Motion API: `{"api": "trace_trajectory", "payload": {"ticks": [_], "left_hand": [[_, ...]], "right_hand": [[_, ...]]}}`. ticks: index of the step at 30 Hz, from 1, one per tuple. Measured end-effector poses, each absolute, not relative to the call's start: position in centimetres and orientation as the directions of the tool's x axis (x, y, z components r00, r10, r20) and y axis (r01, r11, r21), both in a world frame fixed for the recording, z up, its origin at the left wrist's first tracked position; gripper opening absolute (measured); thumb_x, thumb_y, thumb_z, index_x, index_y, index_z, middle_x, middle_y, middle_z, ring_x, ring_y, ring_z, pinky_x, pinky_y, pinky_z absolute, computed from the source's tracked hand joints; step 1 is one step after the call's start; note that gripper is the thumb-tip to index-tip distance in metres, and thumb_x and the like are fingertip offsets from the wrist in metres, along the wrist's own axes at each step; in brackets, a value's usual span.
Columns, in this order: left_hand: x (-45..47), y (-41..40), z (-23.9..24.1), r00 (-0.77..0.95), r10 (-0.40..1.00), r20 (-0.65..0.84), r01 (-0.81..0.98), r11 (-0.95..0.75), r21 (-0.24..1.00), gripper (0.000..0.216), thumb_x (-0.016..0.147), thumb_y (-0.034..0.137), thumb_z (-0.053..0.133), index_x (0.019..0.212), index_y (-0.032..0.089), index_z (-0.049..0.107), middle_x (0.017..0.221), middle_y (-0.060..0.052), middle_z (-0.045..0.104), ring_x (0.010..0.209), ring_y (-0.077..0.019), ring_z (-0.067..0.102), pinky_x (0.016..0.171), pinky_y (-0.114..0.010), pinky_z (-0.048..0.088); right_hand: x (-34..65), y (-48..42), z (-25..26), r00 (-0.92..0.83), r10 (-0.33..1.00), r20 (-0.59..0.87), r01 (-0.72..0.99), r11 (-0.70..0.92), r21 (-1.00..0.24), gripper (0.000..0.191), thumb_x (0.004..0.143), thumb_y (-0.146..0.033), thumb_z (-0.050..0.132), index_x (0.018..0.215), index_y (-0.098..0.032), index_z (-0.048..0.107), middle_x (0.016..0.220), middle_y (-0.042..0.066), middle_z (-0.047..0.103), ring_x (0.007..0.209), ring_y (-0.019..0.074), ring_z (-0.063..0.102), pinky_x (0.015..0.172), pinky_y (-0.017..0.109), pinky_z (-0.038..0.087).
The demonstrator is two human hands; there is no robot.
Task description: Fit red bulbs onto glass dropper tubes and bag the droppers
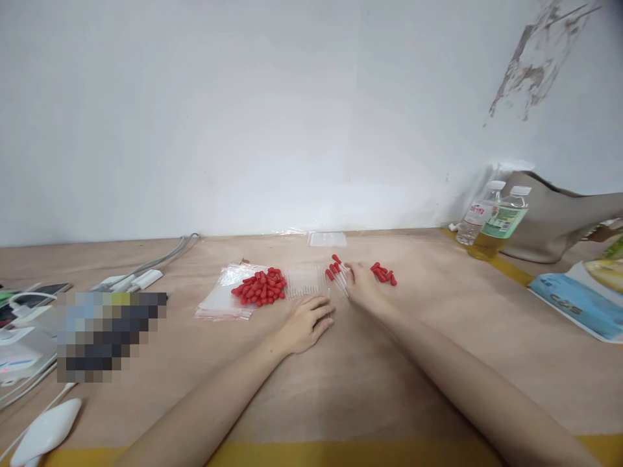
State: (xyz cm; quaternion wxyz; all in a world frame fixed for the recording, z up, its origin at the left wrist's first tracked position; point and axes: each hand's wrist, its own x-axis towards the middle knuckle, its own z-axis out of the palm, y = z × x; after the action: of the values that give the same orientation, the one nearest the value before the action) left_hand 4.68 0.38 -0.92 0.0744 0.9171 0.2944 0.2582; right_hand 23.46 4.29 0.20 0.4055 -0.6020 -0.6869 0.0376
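My left hand (309, 322) rests on the table with its thumb and fingers apart, just in front of a row of thin clear glass tubes (305, 282). To its right, my right hand (361, 285) is closed at the side of several glass droppers (339, 275) with red rubber bulbs, its fingertips on the tube of one. A heap of loose red rubber bulbs (260, 287) lies left of the tubes, partly over a stack of clear plastic bags (221, 297). A smaller group of red bulbs (383, 273) sits just beyond my right wrist.
Two drink bottles (501, 224) and a grey bag (549, 214) stand at the back right, with a blue tissue pack (574, 305) nearer. White chargers and cables (24, 350) crowd the left, by a white mouse-shaped object (46, 431). A clear packet (328, 239) lies by the wall.
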Motion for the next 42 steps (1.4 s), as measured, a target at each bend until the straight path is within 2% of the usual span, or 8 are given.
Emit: {"api": "trace_trajectory", "payload": {"ticks": [5, 11, 20, 23, 26, 28, 35, 42], "left_hand": [[4.1, 0.1, -0.9, 0.687, 0.580, 0.438, 0.497, -0.815, 0.298, 0.031, 0.086, 0.028, 0.041, 0.113, 0.021, 0.054, 0.109, -0.009, 0.057, 0.106, -0.0218, 0.048, 0.092, -0.041, 0.038], [3.9, -0.1, -0.7, 0.653, 0.603, 0.459, 0.516, -0.797, 0.313, 0.027, 0.084, 0.027, 0.045, 0.107, 0.021, 0.057, 0.103, -0.008, 0.058, 0.100, -0.0215, 0.049, 0.088, -0.038, 0.038], [3.0, 1.6, 0.4, 0.252, 0.763, 0.595, 0.755, -0.540, 0.373, 0.020, 0.085, 0.030, 0.042, 0.097, 0.017, 0.053, 0.081, -0.005, 0.057, 0.080, -0.0199, 0.051, 0.074, -0.034, 0.040], [1.9, 3.9, 2.2, 0.234, 0.801, 0.551, 0.875, -0.421, 0.240, 0.018, 0.084, 0.028, 0.042, 0.089, 0.018, 0.055, 0.085, -0.007, 0.058, 0.085, -0.0223, 0.050, 0.077, -0.035, 0.038], [0.6, 6.8, 4.2, 0.264, 0.903, 0.340, 0.958, -0.286, 0.016, 0.022, 0.084, 0.022, 0.039, 0.092, 0.020, 0.060, 0.101, -0.008, 0.056, 0.096, -0.0242, 0.048, 0.082, -0.037, 0.035], [-0.1, 8.7, 5.3, 0.254, 0.930, 0.268, 0.966, -0.259, -0.014, 0.024, 0.083, 0.020, 0.040, 0.093, 0.019, 0.062, 0.105, -0.010, 0.056, 0.099, -0.0266, 0.048, 0.083, -0.040, 0.034], [-0.4, 12.7, 5.9, 0.260, 0.961, 0.093, 0.966, -0.259, -0.024, 0.004, 0.066, 0.020, 0.063, 0.066, 0.016, 0.065, 0.092, -0.011, 0.062, 0.094, -0.0294, 0.051, 0.082, -0.042, 0.034], [-0.3, 11.8, 6.8, 0.274, 0.939, 0.210, 0.942, -0.306, 0.140, 0.016, 0.073, 0.035, 0.058, 0.073, 0.020, 0.064, 0.081, -0.007, 0.064, 0.087, -0.0242, 0.056, 0.076, -0.034, 0.039]], "right_hand": [[19.7, 4.9, -0.1, -0.034, 0.899, 0.437, 0.890, 0.227, -0.397, 0.028, 0.079, -0.005, 0.035, 0.102, -0.011, 0.050, 0.097, 0.014, 0.049, 0.072, 0.0167, 0.053, 0.063, 0.028, 0.041], [19.2, 5.3, -0.5, -0.074, 0.912, 0.403, 0.926, 0.213, -0.312, 0.019, 0.081, -0.010, 0.038, 0.089, -0.013, 0.055, 0.095, 0.014, 0.051, 0.077, 0.0181, 0.054, 0.065, 0.028, 0.039], [20.2, 1.4, -0.3, -0.078, 0.952, 0.297, 0.857, 0.216, -0.467, 0.021, 0.072, -0.035, 0.057, 0.084, -0.019, 0.049, 0.073, 0.006, 0.057, 0.068, 0.0194, 0.054, 0.057, 0.028, 0.036], [20.7, 0.0, -0.2, -0.146, 0.963, 0.226, 0.821, 0.246, -0.515, 0.022, 0.070, -0.028, 0.059, 0.087, -0.019, 0.047, 0.072, 0.004, 0.057, 0.067, 0.0180, 0.053, 0.057, 0.027, 0.036], [21.5, -0.9, -0.1, -0.158, 0.976, 0.152, 0.813, 0.216, -0.540, 0.017, 0.073, -0.020, 0.053, 0.090, -0.018, 0.047, 0.077, 0.005, 0.058, 0.071, 0.0168, 0.054, 0.060, 0.026, 0.037], [22.0, -1.2, -0.1, -0.146, 0.981, 0.127, 0.838, 0.191, -0.511, 0.019, 0.075, -0.018, 0.050, 0.094, -0.016, 0.047, 0.083, 0.008, 0.058, 0.076, 0.0174, 0.054, 0.062, 0.026, 0.038], [22.5, -2.1, -0.8, -0.175, 0.957, 0.230, 0.904, 0.249, -0.347, 0.025, 0.081, -0.012, 0.040, 0.104, -0.010, 0.048, 0.100, 0.015, 0.057, 0.093, 0.0226, 0.052, 0.077, 0.030, 0.038], [22.5, -2.1, -2.1, -0.209, 0.878, 0.431, 0.862, 0.373, -0.342, 0.020, 0.082, -0.011, 0.037, 0.094, -0.013, 0.053, 0.092, 0.011, 0.056, 0.083, 0.0204, 0.051, 0.072, 0.031, 0.040]]}}
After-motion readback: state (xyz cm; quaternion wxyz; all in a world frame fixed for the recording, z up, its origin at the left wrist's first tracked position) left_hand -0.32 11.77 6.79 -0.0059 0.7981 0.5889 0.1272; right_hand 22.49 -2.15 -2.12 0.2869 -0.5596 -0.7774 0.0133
